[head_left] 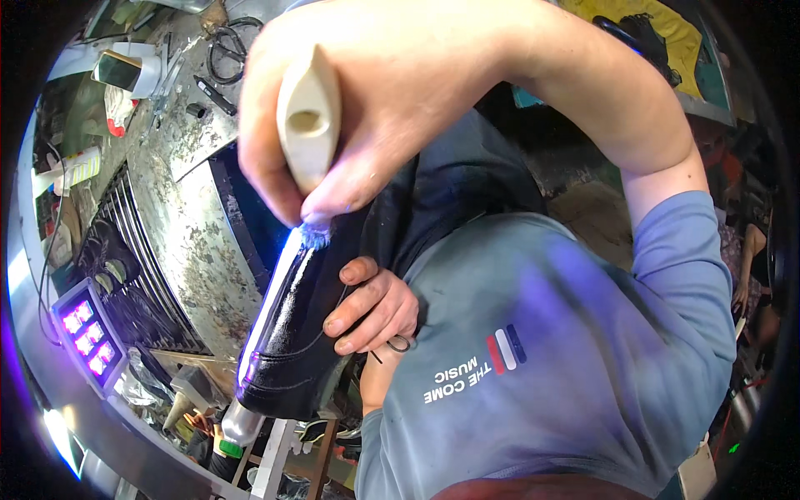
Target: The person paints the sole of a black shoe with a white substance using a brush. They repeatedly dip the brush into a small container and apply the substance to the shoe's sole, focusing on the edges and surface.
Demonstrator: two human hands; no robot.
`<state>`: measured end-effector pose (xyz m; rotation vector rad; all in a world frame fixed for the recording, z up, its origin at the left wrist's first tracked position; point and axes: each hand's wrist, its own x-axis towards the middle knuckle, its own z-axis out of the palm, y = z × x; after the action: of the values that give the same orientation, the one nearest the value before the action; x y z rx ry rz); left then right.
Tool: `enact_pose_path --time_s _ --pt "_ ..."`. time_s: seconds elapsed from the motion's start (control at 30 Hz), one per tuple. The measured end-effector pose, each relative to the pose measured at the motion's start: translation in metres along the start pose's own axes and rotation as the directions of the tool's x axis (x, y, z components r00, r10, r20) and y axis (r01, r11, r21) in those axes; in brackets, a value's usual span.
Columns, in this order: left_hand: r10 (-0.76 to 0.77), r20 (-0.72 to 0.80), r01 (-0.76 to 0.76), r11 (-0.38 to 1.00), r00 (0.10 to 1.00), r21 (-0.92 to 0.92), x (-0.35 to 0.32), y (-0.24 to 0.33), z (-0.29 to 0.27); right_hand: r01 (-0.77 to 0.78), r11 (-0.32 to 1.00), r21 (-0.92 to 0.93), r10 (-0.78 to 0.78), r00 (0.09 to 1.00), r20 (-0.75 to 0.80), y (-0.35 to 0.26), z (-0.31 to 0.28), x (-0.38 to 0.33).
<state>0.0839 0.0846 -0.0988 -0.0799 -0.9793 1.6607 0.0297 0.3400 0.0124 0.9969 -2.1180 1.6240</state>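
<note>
1. The right hand (383, 92) fills the top of the view, its forearm crossing in from the right in a rolled-up blue sleeve. Its grip is closed around a cream-coloured wooden handle (308, 117), fingers and thumb wrapped about it and the hollow butt end facing the camera.

2. The working end of that tool is hidden below the fingertips; it meets the black shoe (296, 325) at the sole edge, where a small fuzzy patch shows just under the thumb.

3. The left hand (371, 308) holds the shoe from its right side. Its grip is closed on the black upper, fingers curled against the leather, with a thin dark thread running across them.

4. The shoe lies slanted in front of the person's body, one end up by the right hand and the other end low and to the left. Its glossy upper faces the camera, and its pale sole edge (271, 308) catches a bluish-violet light along the left.

5. Dark cloth (467, 183) lies under and behind the shoe, over the person's lap.

6. Left of the shoe stands a worn, mottled metal desk (187, 208). At its far end lie black scissors (229, 46) and a small dark tool (215, 94).

7. Further left, a ribbed metal grille (137, 250) slopes downward, and beside it a small panel (87, 333) glows with pink squares.

8. Below the shoe a bottle with a green cap (237, 429) stands among clutter.
</note>
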Motion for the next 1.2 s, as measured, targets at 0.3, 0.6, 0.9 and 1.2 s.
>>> enact_pose_path --time_s 0.3,0.6,0.9,1.2 --pt "0.747 -0.286 -0.119 0.437 0.6 0.892 -0.076 0.055 0.122 -0.275 0.958 -0.076 0.255 0.945 -0.204 -0.021 -0.026 -0.02" --pt "0.966 -0.1 0.968 -0.231 0.24 0.098 -0.019 0.088 0.303 -0.35 0.933 -0.08 0.331 0.925 -0.185 -0.011 -0.034 -0.035" --pt "0.696 0.387 0.779 -0.415 0.605 -0.47 -0.002 0.18 0.41 -0.523 0.849 -0.072 0.484 0.826 -0.289 -0.013 -0.037 -0.047" --pt "0.936 0.296 0.958 -0.112 0.191 -0.265 0.068 0.321 0.456 -0.677 0.735 -0.035 0.58 0.655 -0.485 -0.02 -0.038 -0.037"
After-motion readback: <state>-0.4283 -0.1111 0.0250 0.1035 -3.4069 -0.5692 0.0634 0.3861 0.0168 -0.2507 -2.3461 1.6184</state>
